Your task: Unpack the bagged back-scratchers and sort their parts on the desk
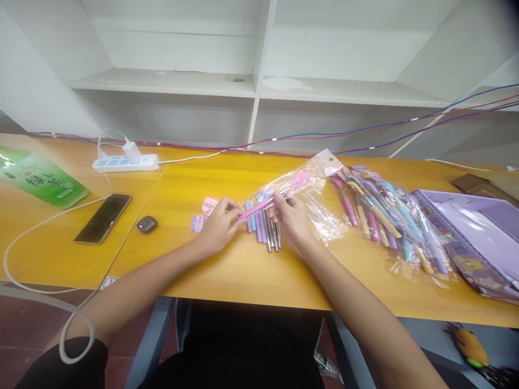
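Note:
A pink handle [254, 209] slants between my two hands above the table. My left hand [219, 224] pinches its lower left end. Its upper right part is held by my right hand [291, 213], whose fingers are closed around it. Beneath lie several purple and blue handles [259, 224] and several silver metal ones [272, 232], side by side. Behind my right hand lies a clear plastic bag [320, 205] with a white hanging tab. Small pink printed cards [208, 207] sit just beyond my left hand.
On the right are several bagged colored utensils [381, 210] and a lilac tray [466, 216]. To the left lie a phone [103, 219], a dark small case [146, 224], a power strip [125, 163] and a green pouch [44, 178]. Cables run along the back edge.

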Demonstrator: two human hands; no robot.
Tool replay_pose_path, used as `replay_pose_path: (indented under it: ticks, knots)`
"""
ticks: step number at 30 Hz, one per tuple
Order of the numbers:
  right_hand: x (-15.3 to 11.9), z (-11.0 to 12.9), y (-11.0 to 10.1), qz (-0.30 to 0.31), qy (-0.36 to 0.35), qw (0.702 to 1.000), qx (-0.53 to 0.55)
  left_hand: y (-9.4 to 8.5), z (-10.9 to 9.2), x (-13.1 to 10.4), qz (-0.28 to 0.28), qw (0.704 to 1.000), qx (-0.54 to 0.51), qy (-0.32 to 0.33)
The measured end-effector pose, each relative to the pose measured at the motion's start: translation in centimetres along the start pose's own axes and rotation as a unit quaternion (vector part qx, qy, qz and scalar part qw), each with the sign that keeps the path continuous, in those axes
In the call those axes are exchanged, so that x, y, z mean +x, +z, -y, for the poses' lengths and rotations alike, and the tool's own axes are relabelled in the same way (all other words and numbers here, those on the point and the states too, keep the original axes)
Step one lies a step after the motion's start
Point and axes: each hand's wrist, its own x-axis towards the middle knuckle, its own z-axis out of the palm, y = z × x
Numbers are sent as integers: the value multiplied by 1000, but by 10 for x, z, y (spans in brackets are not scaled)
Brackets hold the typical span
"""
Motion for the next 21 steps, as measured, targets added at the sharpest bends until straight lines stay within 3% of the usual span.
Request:
replay_pose_path:
  ticks: [6,14,17,21]
  knots:
    - [17,6,-14,-136,-109,979,104,-3,-4,3,-19,1000,6,-12]
    - [33,1,-32,-218,-161,956,115,1,-11,1,-14,999,9,-41]
    - [50,4,-52,-288,-189,929,133,-2,-9,1,-12,998,-1,-55]
    - [69,28,-95,-374,-215,894,117,-6,-6,2,-16,996,-45,-71]
